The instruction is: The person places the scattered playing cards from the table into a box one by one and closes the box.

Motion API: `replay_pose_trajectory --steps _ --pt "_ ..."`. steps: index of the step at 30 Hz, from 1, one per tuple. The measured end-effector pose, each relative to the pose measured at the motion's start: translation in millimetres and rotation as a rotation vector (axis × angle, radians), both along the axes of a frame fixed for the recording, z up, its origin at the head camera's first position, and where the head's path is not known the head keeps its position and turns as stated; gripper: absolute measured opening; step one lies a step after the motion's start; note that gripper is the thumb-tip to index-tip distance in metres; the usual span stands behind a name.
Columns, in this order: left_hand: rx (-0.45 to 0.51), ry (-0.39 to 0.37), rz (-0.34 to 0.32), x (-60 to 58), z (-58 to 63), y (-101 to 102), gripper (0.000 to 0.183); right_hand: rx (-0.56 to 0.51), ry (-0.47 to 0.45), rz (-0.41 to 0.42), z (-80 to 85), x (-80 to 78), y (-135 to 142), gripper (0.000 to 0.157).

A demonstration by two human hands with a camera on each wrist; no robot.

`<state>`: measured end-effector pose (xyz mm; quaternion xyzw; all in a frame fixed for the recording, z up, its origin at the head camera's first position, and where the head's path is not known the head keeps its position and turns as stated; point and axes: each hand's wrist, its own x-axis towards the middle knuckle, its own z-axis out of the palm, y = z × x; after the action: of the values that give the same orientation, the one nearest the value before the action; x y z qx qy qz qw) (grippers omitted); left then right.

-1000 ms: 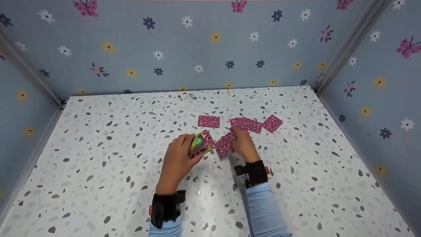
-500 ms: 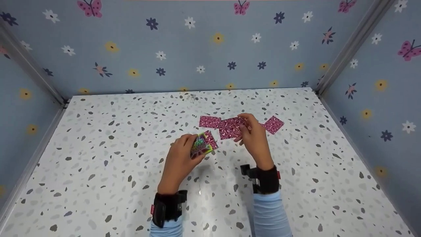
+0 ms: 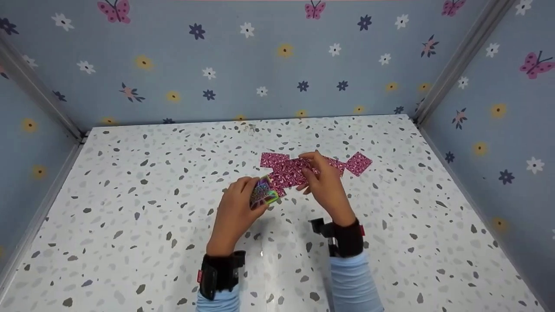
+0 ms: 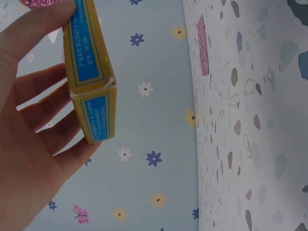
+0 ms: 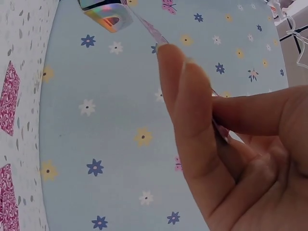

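Observation:
My left hand [image 3: 234, 212] grips a small box [image 3: 263, 193] with a shiny rainbow front and yellow-green edges. In the left wrist view, the box [image 4: 91, 72] shows blue printed panels with yellow borders. My right hand [image 3: 327, 190] pinches a pink-patterned card [image 3: 289, 173] between thumb and fingers, its far end right beside the box. The right wrist view shows that card [image 5: 151, 30] nearly edge-on, reaching toward the box [image 5: 108, 15]. Another pink-patterned piece peeks out below the held card, next to the box.
On the speckled white table [image 3: 143, 225] lie more pink-patterned cards: one at back left [image 3: 269, 159], a diamond-turned card [image 3: 359, 164] on the right, and others partly behind my right hand. Flower-printed panels [image 3: 243, 60] enclose the back and sides.
My right hand first rose to the right with the card from near the table, then moved left, bringing the card up to the box. My left hand and the box stay almost still.

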<state>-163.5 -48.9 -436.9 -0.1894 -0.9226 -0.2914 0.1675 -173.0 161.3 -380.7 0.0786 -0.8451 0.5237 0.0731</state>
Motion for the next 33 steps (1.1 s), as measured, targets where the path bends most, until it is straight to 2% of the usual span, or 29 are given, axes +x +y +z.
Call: replay_pose_trajectory --steps 11,24,30,33 --pt "0.004 -0.001 0.002 1.2 1.7 0.3 0.060 0.069 -0.033 0.039 -0.4 0.9 -5.4 0.031" --pt "0.028 0.006 -0.018 1.0 2.1 3.0 0.061 0.095 -0.106 0.069 -1.6 -0.9 -8.7 0.040" --pt "0.025 0.004 -0.015 0.8 2.6 2.1 0.060 0.128 -0.095 0.062 -4.4 -2.0 -12.7 0.044" --pt "0.018 -0.006 -0.009 0.2 2.2 1.5 0.059 0.152 -0.073 0.045 -6.1 -3.3 -13.8 0.041"
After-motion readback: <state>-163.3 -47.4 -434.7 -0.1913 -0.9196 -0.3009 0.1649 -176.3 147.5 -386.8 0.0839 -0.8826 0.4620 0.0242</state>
